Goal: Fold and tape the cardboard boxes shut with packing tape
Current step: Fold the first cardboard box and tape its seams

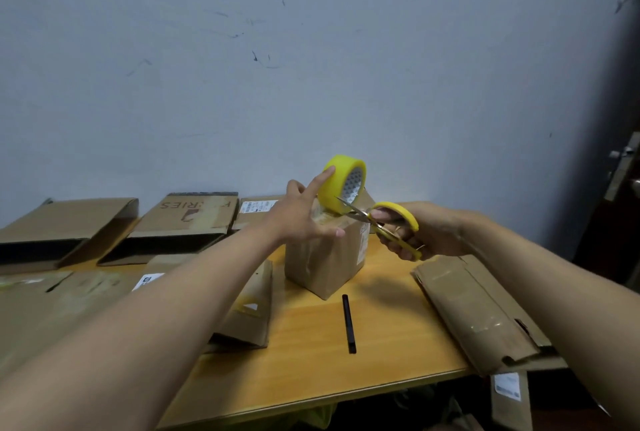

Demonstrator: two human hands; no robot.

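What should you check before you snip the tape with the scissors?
1. Scissors gripped firmly in the right hand: ok.
2. Blades open and aimed at the strip under the yellow tape roll: ok.
3. Left hand holding the roll up off the small box: ok.
4. Left fingers clear of the blades: cannot tell, they are close.
5. Tape already stuck down across the box top: cannot tell, the hand hides it.
6. Black pen on the table out of the way: ok.
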